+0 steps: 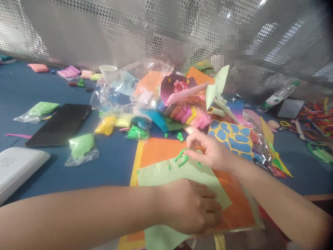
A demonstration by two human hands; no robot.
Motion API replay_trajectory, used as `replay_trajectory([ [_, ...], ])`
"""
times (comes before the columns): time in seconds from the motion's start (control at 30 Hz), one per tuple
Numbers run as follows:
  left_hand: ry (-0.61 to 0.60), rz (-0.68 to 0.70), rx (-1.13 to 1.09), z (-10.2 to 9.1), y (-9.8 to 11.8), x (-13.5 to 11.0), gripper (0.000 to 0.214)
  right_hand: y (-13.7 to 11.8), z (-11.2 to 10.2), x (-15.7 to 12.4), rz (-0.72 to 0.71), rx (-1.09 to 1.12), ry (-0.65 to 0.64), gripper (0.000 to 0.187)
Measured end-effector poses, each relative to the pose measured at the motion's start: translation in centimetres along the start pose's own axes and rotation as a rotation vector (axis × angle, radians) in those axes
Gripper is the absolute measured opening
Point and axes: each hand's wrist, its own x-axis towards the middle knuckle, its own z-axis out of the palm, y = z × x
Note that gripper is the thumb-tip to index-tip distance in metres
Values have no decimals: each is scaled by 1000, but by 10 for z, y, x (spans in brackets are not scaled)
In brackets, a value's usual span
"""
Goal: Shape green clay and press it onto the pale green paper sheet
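My left hand (191,205) lies palm down on a light green paper sheet (166,172), fingers stretched flat, pressing it onto the orange paper (158,151) beneath. My right hand (208,149) reaches in from the right and pinches a thin strip of green clay (182,158) that rests on the top edge of the green sheet. Small green clay bits (180,136) lie just beyond on the blue table.
Behind the papers is a heap of clay bags and craft foam (179,100). A dark tablet (61,123), a white box (18,166) and bagged green clay (82,147) sit left. A bottle (278,95) and pipe cleaners (317,118) lie right. Perforated metal panel (104,31) behind.
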Motion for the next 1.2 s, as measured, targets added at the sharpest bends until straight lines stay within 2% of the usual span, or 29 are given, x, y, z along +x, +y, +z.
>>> replay_trajectory([
  [0.07,-3,51,-11,1,0,-1,24,1,2,-13,46,-109,-158,10],
  [0.1,-11,55,-17,2,1,-1,24,3,4,-18,30,-177,-193,13],
  [0.17,-25,45,-29,5,1,-2,24,7,9,-26,-55,-305,-190,20],
  [0.3,-25,45,-52,7,0,-1,26,4,19,-28,-159,-429,-93,33],
  [0.4,-60,70,-42,6,0,0,26,-7,26,-29,-177,-445,-142,39],
  [0.5,-92,110,-54,5,1,0,23,-11,28,-35,-186,-470,-177,33],
  [0.67,-100,133,-132,4,0,-3,29,-5,30,-39,-73,-466,-5,23],
  [0.8,-126,138,-174,1,-2,-1,27,3,34,-34,9,-338,49,15],
  [0.9,-156,154,-199,-1,-3,0,26,12,34,-30,274,-14,222,10],
  [0.97,-168,158,-210,-1,-4,1,23,18,30,-24,433,289,404,15],
  [1.0,-171,159,-214,-1,-5,1,22,19,27,-20,465,429,500,19],
  [1.07,-173,155,-223,-1,-5,1,20,22,24,-10,436,607,642,21],
  [1.1,-174,154,-229,-1,-5,2,19,22,24,-4,396,620,668,20],
  [1.13,-176,154,-234,-1,-5,2,19,24,25,2,344,570,664,18],
  [1.2,-176,159,-241,-3,-5,2,18,28,30,13,220,308,569,13],
])
